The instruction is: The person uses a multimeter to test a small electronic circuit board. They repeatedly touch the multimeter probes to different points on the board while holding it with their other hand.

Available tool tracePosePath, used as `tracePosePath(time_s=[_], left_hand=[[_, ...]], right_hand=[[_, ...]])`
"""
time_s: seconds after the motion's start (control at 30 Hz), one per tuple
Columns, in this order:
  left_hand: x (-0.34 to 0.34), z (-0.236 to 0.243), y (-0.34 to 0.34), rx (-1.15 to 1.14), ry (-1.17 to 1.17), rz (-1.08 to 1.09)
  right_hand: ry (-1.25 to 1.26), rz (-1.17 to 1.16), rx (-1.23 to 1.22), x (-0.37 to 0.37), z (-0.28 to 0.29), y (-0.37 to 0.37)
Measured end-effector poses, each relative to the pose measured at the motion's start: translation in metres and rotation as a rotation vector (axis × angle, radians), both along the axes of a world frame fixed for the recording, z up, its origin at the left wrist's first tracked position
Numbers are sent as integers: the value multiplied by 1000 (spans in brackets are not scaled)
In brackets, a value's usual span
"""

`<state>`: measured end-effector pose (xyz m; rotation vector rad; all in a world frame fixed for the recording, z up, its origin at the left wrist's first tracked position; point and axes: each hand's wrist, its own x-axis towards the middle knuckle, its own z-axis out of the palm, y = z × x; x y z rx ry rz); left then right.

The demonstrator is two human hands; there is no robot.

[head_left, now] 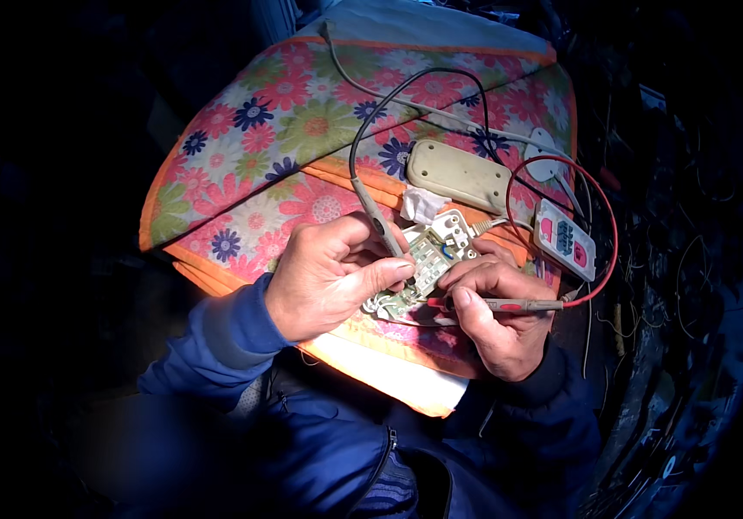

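Observation:
My left hand (328,277) grips a grey test probe (380,221) on a black lead, its tip down at a small open device with a green circuit board (427,259). My right hand (501,320) has its fingers closed on a second probe (518,305) with a red lead; the red tip touches or lies very near the board's lower part, and the fingertips rest at the board's right side. Crumpled white material (423,205) lies just above the board. Behind it is a beige plastic case half (458,173) with screw holes.
Everything rests on a folded floral cloth (259,147) with orange edging. A printed plastic case (562,238) lies at the right, near a white oval piece (541,147), amid looped leads and a pale cable (363,82). The dark right margin holds wires and clutter.

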<state>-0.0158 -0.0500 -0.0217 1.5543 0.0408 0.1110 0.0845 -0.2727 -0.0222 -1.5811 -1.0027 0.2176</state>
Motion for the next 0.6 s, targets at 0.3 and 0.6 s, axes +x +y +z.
tracePosePath(time_s=[0.3, 0.6], left_hand=[[0, 1, -2, 29, -4, 23], [0, 1, -2, 72, -8, 15]], right_hand=[[-12, -15, 1, 0, -2, 2], [-65, -21, -24, 0, -1, 1]])
